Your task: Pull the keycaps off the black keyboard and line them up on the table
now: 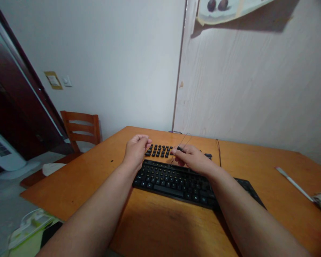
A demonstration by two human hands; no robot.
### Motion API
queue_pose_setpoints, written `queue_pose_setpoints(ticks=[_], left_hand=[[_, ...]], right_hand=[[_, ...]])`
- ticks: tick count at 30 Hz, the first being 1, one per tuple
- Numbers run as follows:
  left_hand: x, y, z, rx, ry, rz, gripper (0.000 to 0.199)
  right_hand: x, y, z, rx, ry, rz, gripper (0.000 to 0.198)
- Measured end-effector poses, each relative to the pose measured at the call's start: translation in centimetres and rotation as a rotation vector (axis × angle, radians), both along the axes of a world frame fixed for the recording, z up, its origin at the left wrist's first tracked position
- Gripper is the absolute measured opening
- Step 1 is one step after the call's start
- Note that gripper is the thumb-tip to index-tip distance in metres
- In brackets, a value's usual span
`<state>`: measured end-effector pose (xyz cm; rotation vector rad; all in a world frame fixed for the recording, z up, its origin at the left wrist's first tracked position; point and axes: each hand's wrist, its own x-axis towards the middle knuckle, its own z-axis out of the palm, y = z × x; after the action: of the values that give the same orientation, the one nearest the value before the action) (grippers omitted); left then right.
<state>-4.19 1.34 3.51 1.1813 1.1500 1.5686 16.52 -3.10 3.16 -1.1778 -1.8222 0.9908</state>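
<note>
L hand (137, 147) is curled up w/ thumb against the fingers, can't tell from where I'm standing if anything's in there. R hand (191, 156) has a small black piece (179, 148) pinched btwn thumb & fingertips, w/ a thin wire (187, 137) poking out past the fingers. Keyboard (163, 178) is right below both hands, R forearm over its far side tbh. Rows of loose keycaps (160, 151) sit on the table (91, 167) btwn the hands.
</note>
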Motion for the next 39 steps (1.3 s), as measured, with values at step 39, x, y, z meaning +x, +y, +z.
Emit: queue_pose_setpoints(ticks=[39], left_hand=[[3.0, 1.9, -6.6, 0.073, 0.423, -0.228, 0.019]], right_hand=[[-2.1, -2.6, -0.6, 0.029, -0.383, 0.266, 0.018]])
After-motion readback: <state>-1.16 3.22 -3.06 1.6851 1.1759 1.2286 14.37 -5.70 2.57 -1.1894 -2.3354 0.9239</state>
